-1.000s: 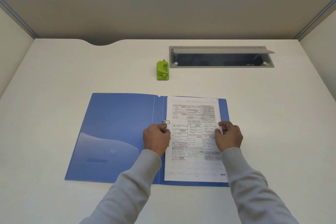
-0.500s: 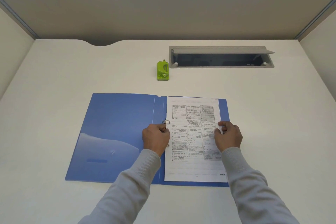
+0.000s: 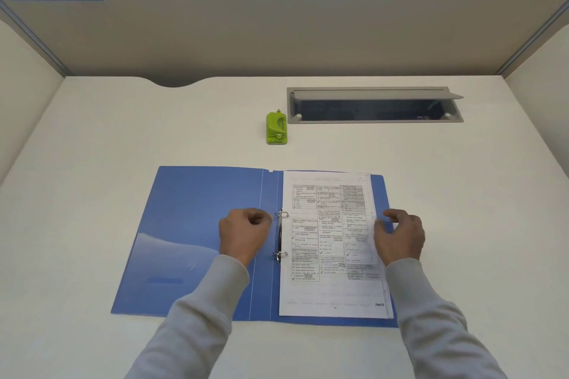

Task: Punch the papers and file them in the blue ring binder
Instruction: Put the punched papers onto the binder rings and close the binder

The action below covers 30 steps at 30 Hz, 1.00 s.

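A: Your papers (image 3: 329, 240) lie on the right half of the open blue binder (image 3: 191, 224). Their left edge is at the two rings (image 3: 281, 214), which look closed through it, and that is why the papers sit square to the spine.

B: Agreed. Your left hand (image 3: 244, 232) is clenched on nothing I can see. It rests on the bare left cover just beside the upper ring, likely to pin the binder flat so it can't slide.

A: Your right hand (image 3: 400, 235) has its fingers loosely bent at the papers' right edge, thumb side touching them, grasping nothing. I'd judge you're steadying or smoothing them, not lifting.

B: Your green hole punch (image 3: 276, 128) stands well apart at the back of the desk (image 3: 123, 138), near the cable hatch (image 3: 374, 104) and clear of the cover's swing. Punching seems finished, so I think what's left is folding the left cover over. Mind the papers' right edges, which look slightly uneven.
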Each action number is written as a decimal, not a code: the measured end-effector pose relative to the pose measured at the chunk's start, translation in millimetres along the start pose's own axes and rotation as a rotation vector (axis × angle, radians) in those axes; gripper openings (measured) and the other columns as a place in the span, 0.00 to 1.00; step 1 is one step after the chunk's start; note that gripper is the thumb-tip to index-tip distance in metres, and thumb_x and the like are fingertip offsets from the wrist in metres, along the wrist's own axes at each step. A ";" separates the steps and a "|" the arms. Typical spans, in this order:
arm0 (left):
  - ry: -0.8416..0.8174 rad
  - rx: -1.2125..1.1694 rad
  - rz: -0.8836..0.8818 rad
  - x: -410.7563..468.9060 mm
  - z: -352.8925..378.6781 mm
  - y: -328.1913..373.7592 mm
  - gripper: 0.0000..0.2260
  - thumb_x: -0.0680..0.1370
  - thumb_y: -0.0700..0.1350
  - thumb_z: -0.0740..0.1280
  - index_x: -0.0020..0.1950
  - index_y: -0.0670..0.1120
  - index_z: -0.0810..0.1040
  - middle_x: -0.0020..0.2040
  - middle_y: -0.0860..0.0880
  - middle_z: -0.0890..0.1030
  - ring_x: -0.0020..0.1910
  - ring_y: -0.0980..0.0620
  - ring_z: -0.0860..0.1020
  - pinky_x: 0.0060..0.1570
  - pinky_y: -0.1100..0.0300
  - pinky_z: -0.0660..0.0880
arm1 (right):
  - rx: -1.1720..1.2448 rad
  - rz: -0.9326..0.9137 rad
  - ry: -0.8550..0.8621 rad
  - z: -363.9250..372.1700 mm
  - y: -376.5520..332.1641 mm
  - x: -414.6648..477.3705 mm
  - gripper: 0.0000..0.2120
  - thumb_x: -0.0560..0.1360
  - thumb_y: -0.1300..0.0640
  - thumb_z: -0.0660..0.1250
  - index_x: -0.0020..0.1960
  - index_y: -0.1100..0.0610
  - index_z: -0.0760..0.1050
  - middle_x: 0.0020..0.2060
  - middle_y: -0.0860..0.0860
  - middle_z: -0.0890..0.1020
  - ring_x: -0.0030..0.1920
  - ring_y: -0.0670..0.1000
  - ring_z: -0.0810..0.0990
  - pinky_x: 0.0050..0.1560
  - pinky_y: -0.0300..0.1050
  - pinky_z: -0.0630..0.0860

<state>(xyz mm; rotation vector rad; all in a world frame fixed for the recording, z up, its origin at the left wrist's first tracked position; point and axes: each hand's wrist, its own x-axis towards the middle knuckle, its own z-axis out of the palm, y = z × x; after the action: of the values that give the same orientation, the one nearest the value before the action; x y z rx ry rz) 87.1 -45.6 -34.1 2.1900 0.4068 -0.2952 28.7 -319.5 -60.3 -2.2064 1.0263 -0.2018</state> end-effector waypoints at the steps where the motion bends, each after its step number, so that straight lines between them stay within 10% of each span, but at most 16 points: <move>1: 0.037 -0.008 0.005 3.9 -9.2 1.0 0.05 0.75 0.47 0.72 0.41 0.50 0.87 0.36 0.54 0.86 0.40 0.53 0.82 0.46 0.64 0.75 | -0.012 0.010 0.001 -1.2 0.5 1.3 0.13 0.76 0.62 0.71 0.60 0.59 0.81 0.59 0.61 0.78 0.60 0.65 0.76 0.63 0.56 0.73; 15: 0.411 0.236 -0.335 79.0 -117.9 -93.0 0.25 0.76 0.54 0.72 0.70 0.46 0.75 0.73 0.40 0.69 0.69 0.32 0.67 0.66 0.37 0.67 | -0.030 0.170 -0.125 -16.6 5.0 10.4 0.20 0.77 0.55 0.73 0.65 0.63 0.76 0.60 0.62 0.81 0.61 0.63 0.79 0.63 0.54 0.74; 30: 0.352 -0.068 -0.400 72.9 -141.7 -103.8 0.12 0.78 0.44 0.68 0.60 0.44 0.84 0.61 0.41 0.83 0.63 0.36 0.77 0.65 0.51 0.72 | 0.240 0.311 -0.147 -25.8 2.6 26.1 0.14 0.80 0.59 0.68 0.64 0.60 0.82 0.59 0.57 0.84 0.56 0.59 0.78 0.62 0.49 0.72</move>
<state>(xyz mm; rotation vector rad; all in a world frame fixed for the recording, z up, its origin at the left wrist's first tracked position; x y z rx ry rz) 123.1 140.4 -49.7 2.0822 1.0405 -0.1044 34.4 -352.9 -46.2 -1.7930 1.1794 -0.0200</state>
